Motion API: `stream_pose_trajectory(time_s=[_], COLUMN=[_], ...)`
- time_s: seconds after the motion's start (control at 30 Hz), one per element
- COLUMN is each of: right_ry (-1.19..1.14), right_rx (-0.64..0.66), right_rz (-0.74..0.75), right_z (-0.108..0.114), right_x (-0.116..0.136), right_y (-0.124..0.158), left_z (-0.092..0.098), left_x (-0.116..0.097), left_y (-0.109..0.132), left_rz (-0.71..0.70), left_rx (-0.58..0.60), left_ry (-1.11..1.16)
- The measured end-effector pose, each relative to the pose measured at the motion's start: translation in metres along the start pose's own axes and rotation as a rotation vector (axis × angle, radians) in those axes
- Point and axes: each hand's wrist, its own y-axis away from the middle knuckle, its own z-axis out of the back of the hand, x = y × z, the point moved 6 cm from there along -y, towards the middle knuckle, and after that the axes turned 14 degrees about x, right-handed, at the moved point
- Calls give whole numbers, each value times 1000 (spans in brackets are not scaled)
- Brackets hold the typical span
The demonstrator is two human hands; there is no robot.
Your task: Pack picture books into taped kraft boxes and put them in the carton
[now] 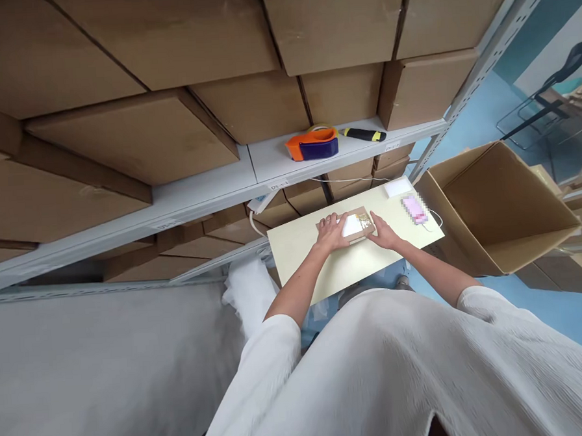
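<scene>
A small flat cardboard box lies on the pale yellow tabletop, with a white label on its top and shiny tape near its right end. My left hand rests over the left part of the box, its fingers gripping the far side and the thumb by the label. At the right end, my right hand holds the box's edge between thumb and fingers. The underside of the box is hidden.
On the shelf above sit an orange and blue tape dispenser and a black-yellow utility knife. A white pad-like stack and a blurred pink item lie right. A large open carton stands beside the table; white wrapping hangs left.
</scene>
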Motion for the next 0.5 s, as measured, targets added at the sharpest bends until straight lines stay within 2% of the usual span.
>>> stream_pose_trajectory(time_s=[0.1,0.23,0.37,0.5], right_ry=[-147,-180,-99,-38], right_rx=[-86,-220,-343,-460], right_rz=[66,11,-26,-100], right_z=[22,60,98,128], right_x=[-14,-45,-86,-139], right_y=[16,51,107,178], left_z=[16,39,47,39], left_x=[-33,-95,-172,-262], left_y=[-4,-23,-49,-79], left_rz=[-39,-113,-202,-289], left_rx=[-31,-114,-161,-177], left_ry=[-26,-80,-116,-155])
